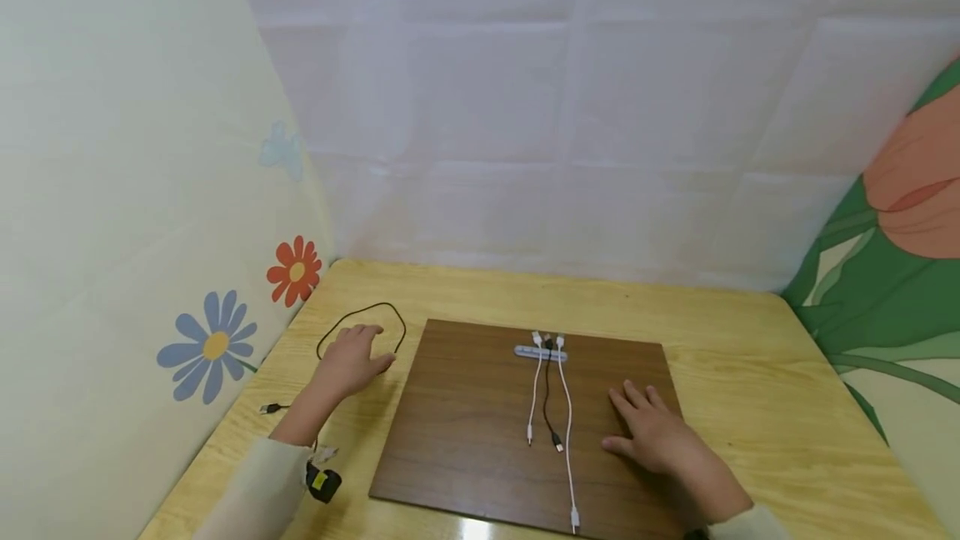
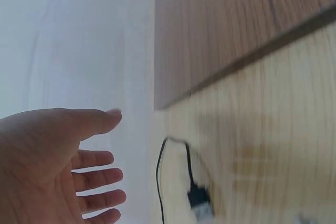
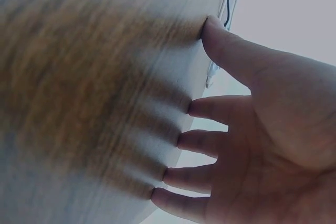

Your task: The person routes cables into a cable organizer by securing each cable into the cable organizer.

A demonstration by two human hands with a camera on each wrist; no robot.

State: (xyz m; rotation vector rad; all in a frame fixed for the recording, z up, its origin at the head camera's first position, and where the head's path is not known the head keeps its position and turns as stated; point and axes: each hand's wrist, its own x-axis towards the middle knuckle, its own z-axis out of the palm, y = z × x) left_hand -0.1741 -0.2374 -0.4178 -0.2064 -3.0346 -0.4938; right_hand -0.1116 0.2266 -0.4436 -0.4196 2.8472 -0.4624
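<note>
My left hand [image 1: 352,365] is over the table left of the brown board, fingers extended, with nothing in its grasp. Around and beyond it curves a black USB cable [image 1: 387,303]; its plug [image 2: 199,200] lies on the table in the left wrist view. My right hand [image 1: 651,432] rests on the right part of the board [image 1: 457,415], fingers spread and fingertips touching the surface. Near the board's far edge sits a pale cable holder [image 1: 519,351]. A short white cable [image 1: 533,402], a black cable [image 1: 547,398] and a longer white cable [image 1: 569,423] run from it toward me.
The wooden table [image 1: 750,373] extends around the board. Another USB plug [image 1: 272,409] lies left of my left forearm, and a pale plug [image 1: 326,454] shows beside the left wrist. A white cloth [image 1: 562,107] hangs behind, with printed cloths at both sides.
</note>
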